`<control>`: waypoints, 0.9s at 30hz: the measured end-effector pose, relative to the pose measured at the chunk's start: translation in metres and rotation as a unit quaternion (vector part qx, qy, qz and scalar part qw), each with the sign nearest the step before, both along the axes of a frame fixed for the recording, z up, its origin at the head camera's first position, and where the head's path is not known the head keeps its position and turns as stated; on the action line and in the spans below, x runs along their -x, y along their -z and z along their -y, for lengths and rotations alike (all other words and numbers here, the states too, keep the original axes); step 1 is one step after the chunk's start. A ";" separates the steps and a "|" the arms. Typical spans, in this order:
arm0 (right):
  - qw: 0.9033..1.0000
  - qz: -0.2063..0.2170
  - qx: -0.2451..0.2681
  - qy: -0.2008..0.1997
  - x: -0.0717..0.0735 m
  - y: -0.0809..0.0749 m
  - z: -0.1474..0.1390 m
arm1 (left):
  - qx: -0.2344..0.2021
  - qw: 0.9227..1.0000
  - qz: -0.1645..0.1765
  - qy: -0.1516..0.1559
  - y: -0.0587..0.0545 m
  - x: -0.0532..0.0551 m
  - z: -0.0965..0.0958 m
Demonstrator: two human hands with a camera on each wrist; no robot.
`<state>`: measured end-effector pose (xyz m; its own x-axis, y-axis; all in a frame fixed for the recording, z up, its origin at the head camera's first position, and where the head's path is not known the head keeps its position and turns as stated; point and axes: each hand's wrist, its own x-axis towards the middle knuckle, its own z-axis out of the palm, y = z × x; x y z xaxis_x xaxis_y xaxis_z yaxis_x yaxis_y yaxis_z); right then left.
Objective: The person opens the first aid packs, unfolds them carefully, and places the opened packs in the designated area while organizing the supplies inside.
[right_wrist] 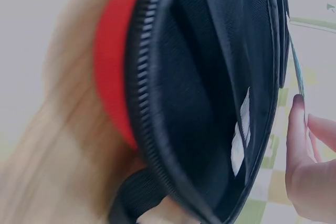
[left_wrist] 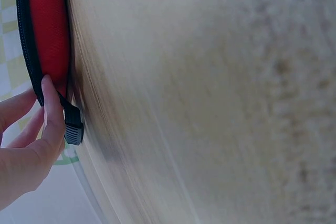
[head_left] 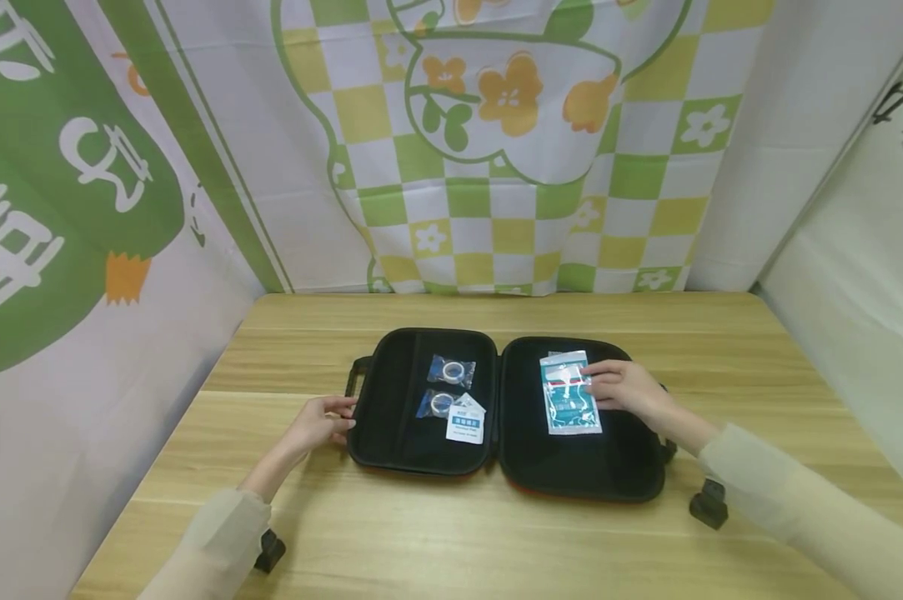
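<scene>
An unzipped case (head_left: 439, 457), black inside with a red outer shell, lies spread flat on the table. At its left edge, beside the carry handle (head_left: 355, 375), my left hand (head_left: 318, 427) pinches the rim between thumb and fingers; the left wrist view shows this grip at the red shell (left_wrist: 50, 30). My right hand (head_left: 631, 392) pinches the right edge of a teal-and-white sealed packet (head_left: 571, 396) over the case's right half. Seen edge-on in the right wrist view, the packet (right_wrist: 297, 64) stands between thumb and fingers.
In the left half lie two rolls of tape (head_left: 453, 372) in clear and blue wrappers, plus small white sachets (head_left: 466, 423). A white item (right_wrist: 240, 140) shows inside the case's pocket. The wooden table (head_left: 451, 542) meets a patterned curtain (head_left: 481, 225) at the back.
</scene>
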<state>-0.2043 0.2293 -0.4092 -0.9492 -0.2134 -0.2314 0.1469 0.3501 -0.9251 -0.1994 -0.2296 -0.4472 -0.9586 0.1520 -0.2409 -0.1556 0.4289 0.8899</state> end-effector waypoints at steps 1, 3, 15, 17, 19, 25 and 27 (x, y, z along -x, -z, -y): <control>1.000 0.001 0.002 0.003 -0.001 0.001 -0.002 | -0.001 1.000 0.000 -0.001 0.000 0.000 0.000; 1.000 0.001 0.009 0.010 -0.002 0.002 -0.007 | -0.001 1.000 -0.001 0.000 0.000 0.000 0.000; 0.998 -0.005 -0.055 0.015 -0.015 -0.004 -0.031 | -0.002 1.000 0.003 -0.001 0.001 0.000 0.000; 0.998 -0.003 -0.064 0.014 -0.017 -0.005 -0.035 | -0.003 1.000 0.004 -0.004 0.001 0.000 0.000; 0.998 -0.002 -0.065 0.012 -0.019 -0.006 -0.038 | -0.003 1.000 0.004 -0.005 0.001 0.000 0.000; 0.999 -0.004 -0.045 0.005 -0.025 -0.006 -0.050 | -0.003 1.000 0.004 -0.006 0.001 0.000 0.000; 0.999 -0.004 -0.042 0.004 -0.027 -0.006 -0.053 | -0.002 1.000 0.002 -0.001 0.001 0.000 0.000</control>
<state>-0.1775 0.2821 -0.4027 -0.9528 -0.1860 -0.2399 0.1421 0.4251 -0.8939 -0.1995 -0.2299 -0.4484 -0.9580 0.1507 -0.2439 -0.1602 0.4242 0.8913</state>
